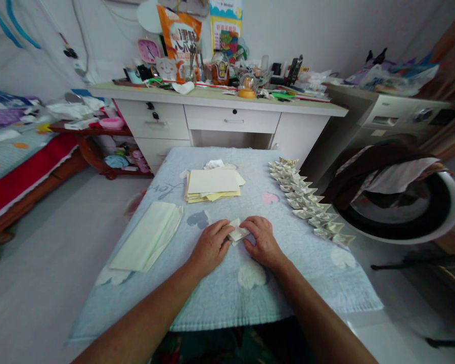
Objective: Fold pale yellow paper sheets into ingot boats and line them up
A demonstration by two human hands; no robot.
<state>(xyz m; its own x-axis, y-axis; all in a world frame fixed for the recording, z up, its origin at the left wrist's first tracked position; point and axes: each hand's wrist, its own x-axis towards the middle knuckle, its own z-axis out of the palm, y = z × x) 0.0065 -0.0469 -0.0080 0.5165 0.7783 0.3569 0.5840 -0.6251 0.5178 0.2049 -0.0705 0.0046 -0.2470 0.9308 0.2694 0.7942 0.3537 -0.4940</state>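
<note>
Between my two hands, low over the middle of the cloth-covered table, is a small piece of folded paper point(237, 231). My left hand point(211, 245) grips its left side, thumb and fingers closed on it. On the other side my right hand point(261, 240) pinches the right edge with bent fingers. Beyond them lies a stack of cream paper sheets point(214, 181), with yellower sheets lower down. Larger pale folded sheets point(146, 237) rest to the left. Folded paper boats point(303, 194) stand in rows along the right side.
The table wears a light blue patterned cloth point(212, 303). Behind it stands a white desk point(231, 114) crowded with jars, a pink clock point(148, 50) and an orange bag point(180, 40). A washing machine point(394, 131) with its door open is on the right, a bed point(18, 151) on the left.
</note>
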